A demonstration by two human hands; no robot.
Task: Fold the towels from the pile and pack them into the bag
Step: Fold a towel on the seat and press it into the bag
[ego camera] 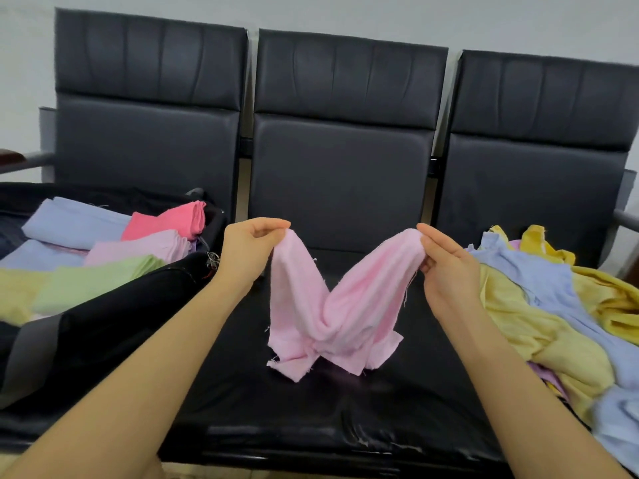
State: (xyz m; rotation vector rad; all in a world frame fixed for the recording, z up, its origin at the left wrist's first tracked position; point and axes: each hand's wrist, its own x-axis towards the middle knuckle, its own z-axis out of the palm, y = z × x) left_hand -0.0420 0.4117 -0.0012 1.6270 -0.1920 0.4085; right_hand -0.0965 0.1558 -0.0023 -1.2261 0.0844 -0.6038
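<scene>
A light pink towel hangs in a sagging M shape over the middle seat, its lower edge touching the black cushion. My left hand pinches its upper left corner. My right hand pinches the upper right corner. On the left seat lies an open black bag holding several folded towels: lilac, hot pink, pale pink, green and yellow. A loose pile of towels, yellow, light blue and some purple, covers the right seat.
A row of three black padded chairs stands against a pale wall. The glossy middle seat lies under the pink towel. A metal armrest juts out at far left.
</scene>
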